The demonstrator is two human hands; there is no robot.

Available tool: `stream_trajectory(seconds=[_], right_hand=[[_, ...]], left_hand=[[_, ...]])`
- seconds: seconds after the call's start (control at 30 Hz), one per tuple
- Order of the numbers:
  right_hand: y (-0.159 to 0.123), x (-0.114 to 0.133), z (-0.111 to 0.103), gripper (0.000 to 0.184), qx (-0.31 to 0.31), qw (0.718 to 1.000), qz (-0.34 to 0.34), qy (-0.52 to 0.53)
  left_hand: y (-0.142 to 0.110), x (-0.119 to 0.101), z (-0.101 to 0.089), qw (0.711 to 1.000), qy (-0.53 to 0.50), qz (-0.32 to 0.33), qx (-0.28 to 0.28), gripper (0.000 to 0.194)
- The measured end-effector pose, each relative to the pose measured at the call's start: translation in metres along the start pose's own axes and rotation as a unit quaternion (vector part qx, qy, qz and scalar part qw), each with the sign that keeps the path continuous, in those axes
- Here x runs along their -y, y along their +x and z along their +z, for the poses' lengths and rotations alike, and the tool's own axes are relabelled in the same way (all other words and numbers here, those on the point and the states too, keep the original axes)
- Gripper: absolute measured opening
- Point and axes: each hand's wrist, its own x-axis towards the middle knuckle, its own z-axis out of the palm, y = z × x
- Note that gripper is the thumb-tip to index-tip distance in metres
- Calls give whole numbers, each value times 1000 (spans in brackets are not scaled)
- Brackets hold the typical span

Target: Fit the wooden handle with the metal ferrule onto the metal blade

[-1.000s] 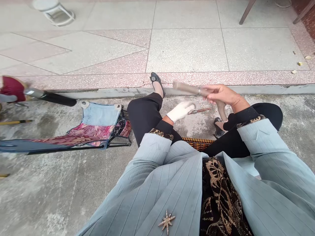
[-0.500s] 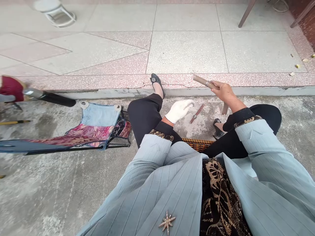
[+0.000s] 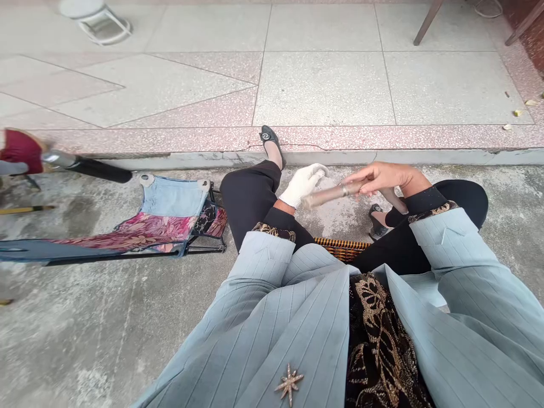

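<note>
My right hand [image 3: 382, 177] is closed around a long brownish wooden tool [image 3: 327, 195] with a metal ring. The tool lies almost level, its far end pointing left and blurred by motion. My left hand [image 3: 302, 182] wears a white glove and sits low over the concrete between my knees, fingers curled, right at the tool's tip. What the glove holds is hidden behind the tool. Both black shoes [image 3: 268, 137] rest by the step.
A woven seat [image 3: 342, 246] shows under my legs. A folded fabric stool [image 3: 170, 218] lies at the left, with a dark pole [image 3: 89, 167] beyond it. A tiled step edge [image 3: 178, 160] runs across. A white stool [image 3: 96, 20] and chair legs [image 3: 426, 21] stand farther off.
My right hand swung the wooden tool up and then down to the left, onto the spot by my gloved hand. The thin reddish rod seen at the glove is now covered.
</note>
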Motion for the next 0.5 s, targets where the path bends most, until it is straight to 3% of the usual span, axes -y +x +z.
stream_trajectory(seconds=[0.07,0.13,0.23,0.37,0.5], right_hand=[[-3,2,-6,53,-25,998,-29,57],[-2,2,-9,66,-95,986,-55,123],[5,0,-8,72,-204,967,-30,152],[19,-12,-2,66,-243,966,40,82],[26,-30,1,47,-219,965,68,-128]], left_hand=[[0,-1,7,999,-13,18,29,36],[0,-2,14,996,-15,51,66,37],[-2,-8,21,991,15,76,111,36],[-3,-12,26,983,79,77,148,32],[-2,-3,27,975,140,97,140,32]])
